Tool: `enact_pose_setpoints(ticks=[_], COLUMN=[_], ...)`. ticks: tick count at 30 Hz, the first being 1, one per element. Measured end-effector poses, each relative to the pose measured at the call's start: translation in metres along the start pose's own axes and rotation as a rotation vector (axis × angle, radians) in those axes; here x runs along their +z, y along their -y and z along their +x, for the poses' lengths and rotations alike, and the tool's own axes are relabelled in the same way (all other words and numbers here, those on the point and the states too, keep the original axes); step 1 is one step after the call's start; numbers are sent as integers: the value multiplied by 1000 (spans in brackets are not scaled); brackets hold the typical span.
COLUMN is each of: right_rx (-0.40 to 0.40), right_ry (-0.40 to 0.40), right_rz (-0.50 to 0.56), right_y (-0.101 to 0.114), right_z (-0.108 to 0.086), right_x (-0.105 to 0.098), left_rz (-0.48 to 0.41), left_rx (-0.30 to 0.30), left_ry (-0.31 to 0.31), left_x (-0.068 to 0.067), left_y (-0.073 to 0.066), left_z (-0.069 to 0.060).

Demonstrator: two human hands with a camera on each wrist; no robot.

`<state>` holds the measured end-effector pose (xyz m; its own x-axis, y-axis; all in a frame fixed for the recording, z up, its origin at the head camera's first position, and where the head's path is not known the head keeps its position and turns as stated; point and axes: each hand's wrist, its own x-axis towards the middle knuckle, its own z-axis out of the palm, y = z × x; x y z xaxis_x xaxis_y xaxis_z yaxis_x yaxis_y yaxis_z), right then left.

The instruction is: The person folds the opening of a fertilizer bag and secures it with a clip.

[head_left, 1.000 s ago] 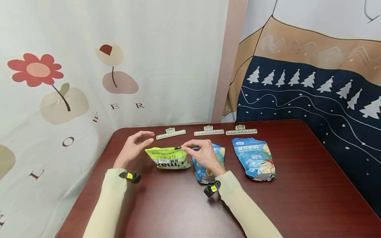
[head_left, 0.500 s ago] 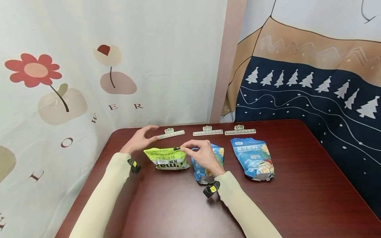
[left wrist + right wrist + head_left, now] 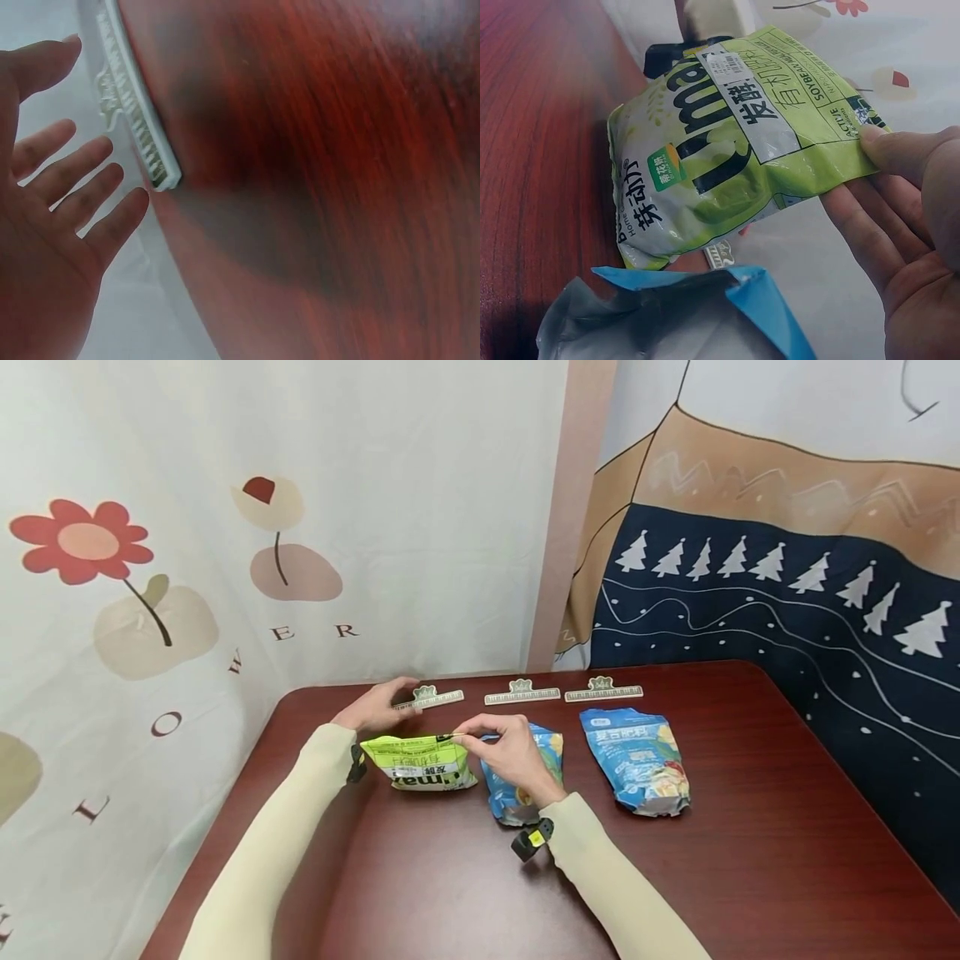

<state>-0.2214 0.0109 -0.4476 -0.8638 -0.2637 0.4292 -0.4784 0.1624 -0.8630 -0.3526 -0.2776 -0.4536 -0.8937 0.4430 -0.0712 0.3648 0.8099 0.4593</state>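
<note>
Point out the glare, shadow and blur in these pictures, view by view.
Head: a pale sheen on the near part of the table; left wrist: a hazy image, with a dark, soft-edged shadow on the table beside the left hand and the clip; right wrist: the green bag is sharp enough for its large print, but its tiniest print is too soft to read.

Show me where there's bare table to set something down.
The table is bare on its right side, beyond the right blue bag, and in the near middle, between the sleeves. Crowded: the green bag, right hand and left blue bag sit close together; the far edge has the left hand and clips.
</note>
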Motion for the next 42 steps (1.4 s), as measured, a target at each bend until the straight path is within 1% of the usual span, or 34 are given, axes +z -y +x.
enact_pose_setpoints(ticks=[6, 8, 11, 15, 17, 24, 29, 31, 33, 37, 42], right_rx=[-10, -16, -17, -8, -3, 14, 13, 11, 13, 24, 11], right_ry=[-5, -6, -1, -2, -1, 2, -2, 1, 4, 5, -3], right_rz=[3, 3, -3, 0, 5, -1, 7, 9, 11, 4, -3], right_y=[1, 1, 2, 2, 2, 2, 1, 1, 1, 0, 0], right_z=[1, 2, 3, 3, 2, 1, 0, 0, 0, -1, 1], right_x=[-1, -1, -2, -3, -3, -3, -3, -2, -1, 1, 1], left_rz=[80, 108, 147, 151, 138, 76, 21, -10, -49, -138, -187], left_rx=[-13, -6, 18, 59, 65, 36, 54, 63, 60, 21, -6], left_ry=[33, 35, 22, -17, -34, -92, -170, -186, -184, -160, -145], left_x=[4, 6, 8, 11, 12, 16, 17, 16, 15, 12, 5], left_y=[2, 2, 3, 2, 1, 1, -2, -4, -5, -3, 3], left_z=[10, 13, 17, 20, 21, 23, 23, 23, 21, 17, 13])
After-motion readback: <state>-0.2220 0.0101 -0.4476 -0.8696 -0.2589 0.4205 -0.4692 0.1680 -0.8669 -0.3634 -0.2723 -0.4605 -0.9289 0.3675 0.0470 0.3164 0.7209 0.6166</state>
